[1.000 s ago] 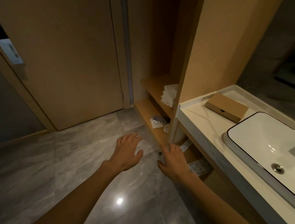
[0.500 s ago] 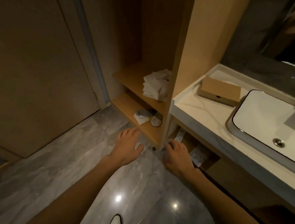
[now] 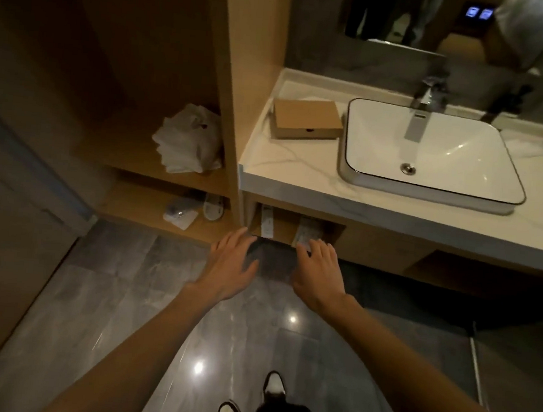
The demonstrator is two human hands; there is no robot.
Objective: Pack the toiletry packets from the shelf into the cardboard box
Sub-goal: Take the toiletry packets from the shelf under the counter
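1. Both hands have moved in toward the shelf [image 3: 281, 231] under the desk [image 3: 299, 172] since a moment ago.
2. The left hand [image 3: 230, 264] and right hand [image 3: 318, 272] are spread, fingers open, empty.
3. Toiletry packets [image 3: 305, 232] lie on that shelf, long axes pointing inward; the closed cardboard box [image 3: 305, 118] sits on the desk beside the sink [image 3: 432, 151].

Cardboard box [image 3: 306, 118]: matt brown paperboard, smooth, closed. It sits on the table [image 3: 286, 171], a polished pale stone with faint veining. Right of the box, the sink [image 3: 432, 151]: glossy white ceramic; faucet [image 3: 417, 120] of brushed metal. Left of the box, the shelf [image 3: 156, 159]: matt wood laminate, holding white cloth [image 3: 189, 141], soft and crumpled. Floor [image 3: 124, 291]: glossy grey tile, reflecting lamps.
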